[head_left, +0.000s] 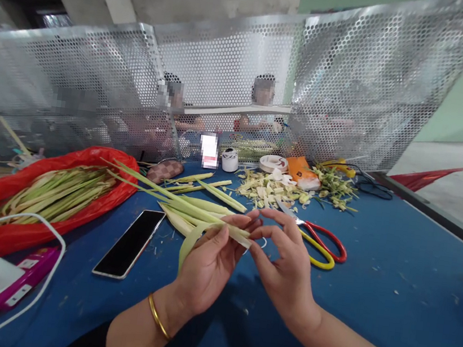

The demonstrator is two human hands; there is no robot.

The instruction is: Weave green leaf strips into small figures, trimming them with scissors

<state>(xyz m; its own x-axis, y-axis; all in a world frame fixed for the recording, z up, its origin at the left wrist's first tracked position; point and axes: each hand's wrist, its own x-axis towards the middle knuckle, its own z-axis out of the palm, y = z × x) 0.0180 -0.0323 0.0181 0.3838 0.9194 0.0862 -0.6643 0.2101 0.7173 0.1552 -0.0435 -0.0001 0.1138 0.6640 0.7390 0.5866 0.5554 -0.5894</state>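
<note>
Long pale-green leaf strips [192, 209] run from the left into my hands at the middle of the table. My left hand [208, 267], with a gold bangle at the wrist, is closed around them, and one wide strip bends down over its back. With thumb and fingers my right hand [287, 266] pinches the strips' pale cut end. Just beyond my right hand lie scissors [319, 246] with one red and one yellow handle. More leaf strips [178, 222] lie on the blue table behind my left hand.
A red plastic bag [116, 192] of leaves, a smartphone [130, 244] and a purple power strip [15, 281] with a white cable are on the left. Leaf trimmings [266, 188], a tape roll [273, 163] and an orange packet [300, 170] lie at the back. Two people sit beyond the perforated screen [231, 48].
</note>
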